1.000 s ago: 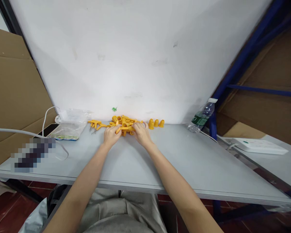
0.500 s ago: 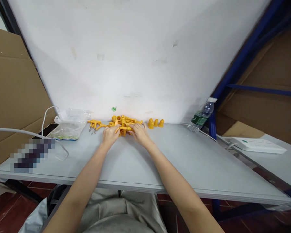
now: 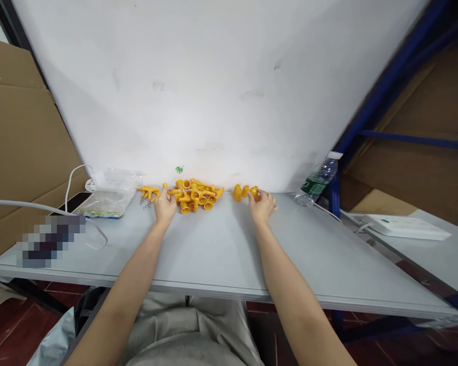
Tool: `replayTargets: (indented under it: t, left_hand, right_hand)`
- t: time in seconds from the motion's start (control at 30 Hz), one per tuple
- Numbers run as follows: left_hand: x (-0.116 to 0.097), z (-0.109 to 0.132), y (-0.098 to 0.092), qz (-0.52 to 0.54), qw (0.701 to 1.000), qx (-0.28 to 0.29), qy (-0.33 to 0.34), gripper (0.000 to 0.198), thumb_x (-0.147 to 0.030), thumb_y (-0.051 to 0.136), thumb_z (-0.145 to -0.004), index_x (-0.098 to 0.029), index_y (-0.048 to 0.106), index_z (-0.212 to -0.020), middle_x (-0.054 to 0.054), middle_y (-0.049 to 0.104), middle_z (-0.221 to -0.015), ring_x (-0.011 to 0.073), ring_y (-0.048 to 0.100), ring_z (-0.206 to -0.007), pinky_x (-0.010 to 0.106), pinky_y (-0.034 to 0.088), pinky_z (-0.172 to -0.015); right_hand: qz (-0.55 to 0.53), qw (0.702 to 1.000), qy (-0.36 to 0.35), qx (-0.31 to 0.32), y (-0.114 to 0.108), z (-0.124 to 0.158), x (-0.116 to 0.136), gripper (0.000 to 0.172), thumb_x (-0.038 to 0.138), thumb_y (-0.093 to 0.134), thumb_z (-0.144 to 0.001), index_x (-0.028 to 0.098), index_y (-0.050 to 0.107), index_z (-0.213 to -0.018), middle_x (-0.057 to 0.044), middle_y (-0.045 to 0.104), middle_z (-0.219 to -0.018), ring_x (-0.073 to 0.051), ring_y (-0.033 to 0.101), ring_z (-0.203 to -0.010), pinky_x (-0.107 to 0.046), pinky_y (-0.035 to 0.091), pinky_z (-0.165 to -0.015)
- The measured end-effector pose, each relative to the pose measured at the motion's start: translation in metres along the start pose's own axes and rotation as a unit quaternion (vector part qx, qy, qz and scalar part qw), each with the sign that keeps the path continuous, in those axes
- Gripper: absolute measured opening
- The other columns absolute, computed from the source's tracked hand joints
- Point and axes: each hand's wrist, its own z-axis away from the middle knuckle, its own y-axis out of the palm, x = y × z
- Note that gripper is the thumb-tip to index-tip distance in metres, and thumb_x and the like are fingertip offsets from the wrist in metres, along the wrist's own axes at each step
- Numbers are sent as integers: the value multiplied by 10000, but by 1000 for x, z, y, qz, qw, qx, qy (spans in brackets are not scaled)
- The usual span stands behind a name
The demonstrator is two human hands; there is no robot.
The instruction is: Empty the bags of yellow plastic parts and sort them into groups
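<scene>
My left hand (image 3: 165,207) is closed on a yellow-handled corkscrew (image 3: 165,186), its metal spiral pointing right over a pile of yellow plastic corkscrew parts (image 3: 198,195). My right hand (image 3: 263,204) is closed at the right end of a short row of yellow cone-shaped caps (image 3: 237,193). Its thumb and fingers are around a yellow cap (image 3: 254,193); whether this is the row's end cap or another in front of it, I cannot tell. Left of the pile lie yellow handles (image 3: 148,191) with bare metal spirals.
A clear plastic bag (image 3: 107,198), a phone (image 3: 76,202) and a white cable (image 3: 30,204) are on the left. On the right a water bottle (image 3: 318,180) leans by the blue frame. A white power strip (image 3: 408,226) lies beyond it. A white panel (image 3: 213,101) stands behind the table.
My hands have parted from over the pile. The left moved slightly left with the corkscrew, whose spiral now shows; the right moved right to the caps.
</scene>
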Motion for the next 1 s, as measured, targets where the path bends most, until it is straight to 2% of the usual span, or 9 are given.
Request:
replayTargets:
  t: [0.13, 0.23, 0.33, 0.43, 0.53, 0.63, 0.8, 0.9, 1.0]
  left_hand:
    - [7, -2, 4, 82, 996, -19, 0, 178, -152, 513, -788, -202, 640, -901, 0, 630, -747, 145, 575, -702, 271, 465, -717]
    - [14, -4, 8, 138, 990, -4, -2, 246, -172, 533, -798, -187, 625, -1026, 63, 675, -996, 160, 608, -837, 303, 496, -795]
    - [20, -7, 12, 189, 981, 19, -37, 442, -196, 610, -769, -200, 556, -1207, 100, 628, -1187, 167, 608, -919, 315, 515, -828]
    - [21, -8, 16, 222, 972, 18, -80, 589, -223, 686, -732, -238, 498, -1290, 103, 540, -1328, 180, 588, -1035, 325, 505, -903]
    - [20, -8, 17, 239, 961, 12, -141, 616, -286, 705, -747, -252, 475, -1318, 109, 509, -1354, 195, 570, -1105, 343, 480, -968]
    - [20, -7, 16, 248, 953, 3, -175, 522, -348, 613, -832, -254, 471, -1325, 106, 528, -1334, 193, 558, -1151, 341, 456, -1003]
    - [26, -13, 8, 194, 969, -34, -147, 369, -273, 410, -920, -226, 548, -1260, 100, 554, -1351, 195, 494, -1271, 353, 384, -1086]
    - [29, -18, 0, 91, 987, -44, -123, 378, -233, 390, -922, -204, 573, -1252, 110, 585, -1326, 220, 486, -1284, 398, 343, -1116]
    - [31, -19, -6, -22, 993, -26, -110, 387, -233, 412, -922, -223, 584, -1268, 113, 605, -1307, 276, 473, -1291, 501, 317, -1106]
  right_hand:
    - [18, 992, 101, 72, 5, -2, -19, 382, 354, 530, -847, 166, 644, -1160, -134, 665, -1073, -301, 497, -1098, -441, 328, -918]
    - [25, 983, 148, 109, 9, -2, -23, 392, 305, 519, -845, 187, 626, -1202, -113, 689, -1090, -295, 509, -1130, -453, 330, -952]
    - [39, 981, 139, 126, 12, -2, -24, 382, 260, 503, -824, 198, 637, -1176, -109, 700, -1102, -293, 517, -1142, -463, 328, -976]
    - [67, 981, 117, 140, 14, -1, -24, 337, 259, 481, -818, 189, 673, -1087, -122, 689, -1136, -294, 526, -1147, -463, 340, -977]
    - [94, 977, 94, 166, 15, -1, -24, 338, 266, 473, -830, 199, 680, -1089, -118, 643, -1248, -286, 516, -1196, -466, 342, -1004]
    - [112, 969, 70, 206, 15, -1, -23, 392, 293, 471, -859, 223, 639, -1206, -100, 614, -1313, -276, 493, -1251, -504, 298, -1068]
    - [140, 952, 10, 272, 14, 1, -23, 456, 348, 416, -917, 295, 541, -1352, -45, 446, -1499, -293, 371, -1373, -662, 179, -1107]
    - [165, 941, -18, 295, 14, 3, -23, 477, 354, 339, -953, 346, 468, -1412, -21, 372, -1546, -299, 327, -1403, -711, 162, -1089]
    - [187, 932, -32, 310, 15, 3, -24, 496, 359, 269, -975, 351, 408, -1452, -15, 323, -1571, -299, 296, -1422, -723, 153, -1087]
